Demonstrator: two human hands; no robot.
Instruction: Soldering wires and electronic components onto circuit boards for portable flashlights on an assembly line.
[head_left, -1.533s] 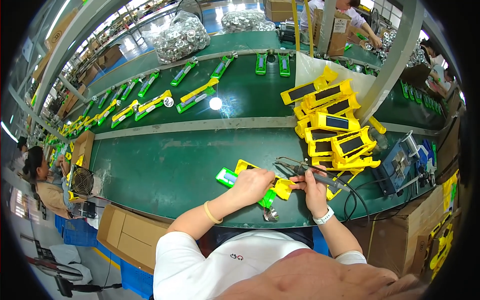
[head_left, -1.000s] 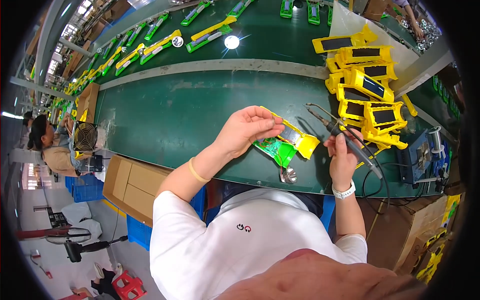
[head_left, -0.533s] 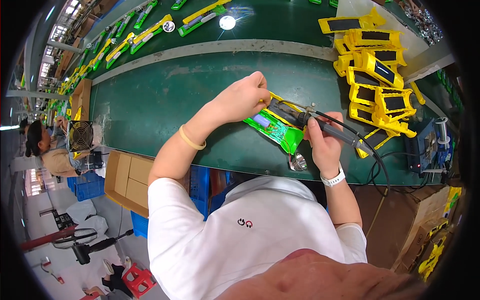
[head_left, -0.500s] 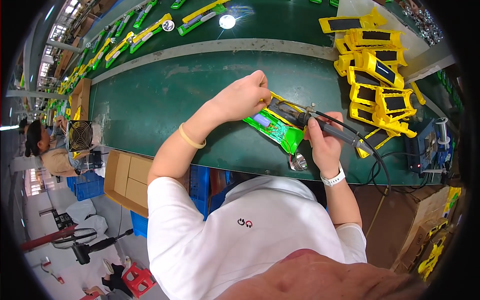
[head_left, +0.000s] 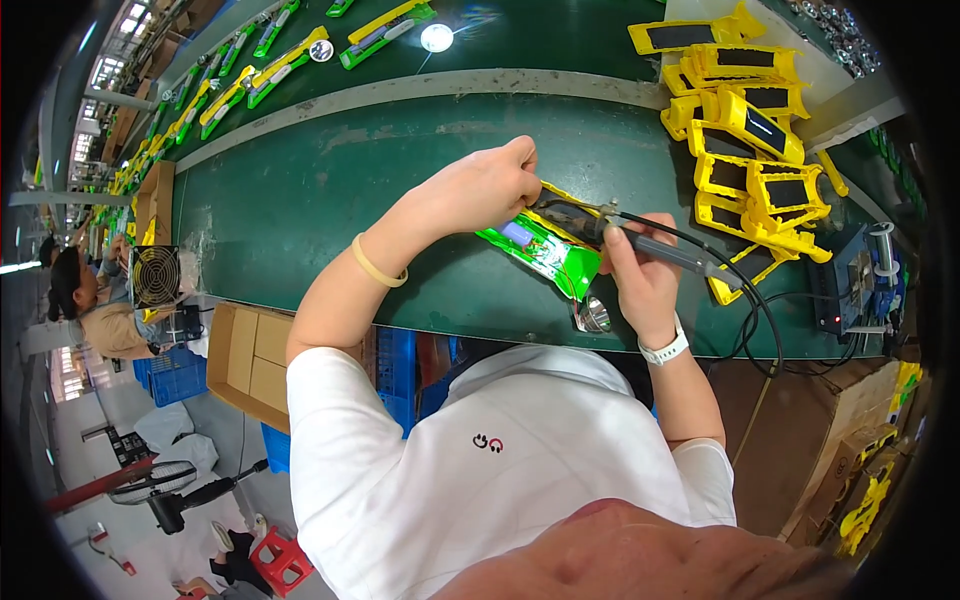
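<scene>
My right hand [head_left: 645, 283] is wrapped round the grey handle of a soldering iron [head_left: 668, 254], its black cable looping off to the right. The iron's front end reaches over an opened flashlight, between its yellow half-shell [head_left: 560, 198] and its green half-shell [head_left: 553, 262]. Inside the green half sit a purple cylindrical cell [head_left: 516, 233] and a circuit board with thin wires. A silver round reflector [head_left: 594, 315] hangs by wires at its near end. My left hand [head_left: 487, 185] is pinched closed at the flashlight's far left end; what its fingertips hold is hidden.
Yellow shells with dark panels [head_left: 745, 130] are piled at the right, beside a blue soldering station [head_left: 845, 280]. Beyond a grey rail [head_left: 400, 92], yellow-green flashlights [head_left: 290, 62] lie in rows. At the left are a small fan [head_left: 156, 277], a cardboard box [head_left: 255, 355] and a seated person [head_left: 100, 310].
The whole view has shifted slightly. My right hand and the iron have moved a little left over the flashlight; my left hand keeps its pinch at nearly the same place.
</scene>
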